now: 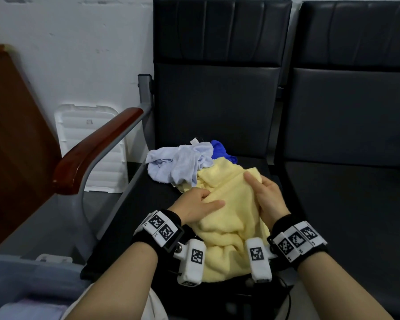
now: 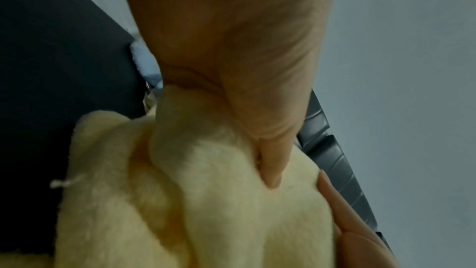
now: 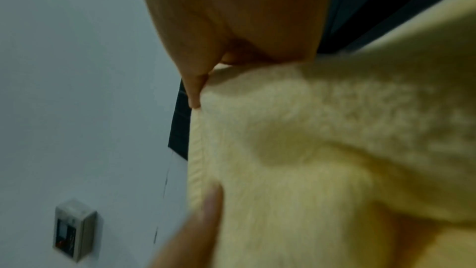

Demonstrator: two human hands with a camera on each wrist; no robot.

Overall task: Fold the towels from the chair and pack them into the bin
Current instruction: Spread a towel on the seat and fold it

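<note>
Chair seat (image 1: 217, 107): yellow towel (image 1: 231, 204) between (gripped) both hands

Fluffy yellow terry-cloth towel (image 1: 229, 204); chair (image 1: 217, 100) padded in matt black leatherette, armrest (image 1: 97, 146) of glossy reddish wood.

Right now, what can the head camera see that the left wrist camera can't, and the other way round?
Only the head view shows the pale blue towel, the dark blue towel behind it, the wooden armrest and the right hand. Only the left wrist view shows, close up, the thumb pressing into the cloth. Both show the left hand gripping the yellow towel on the dark chair.
</note>
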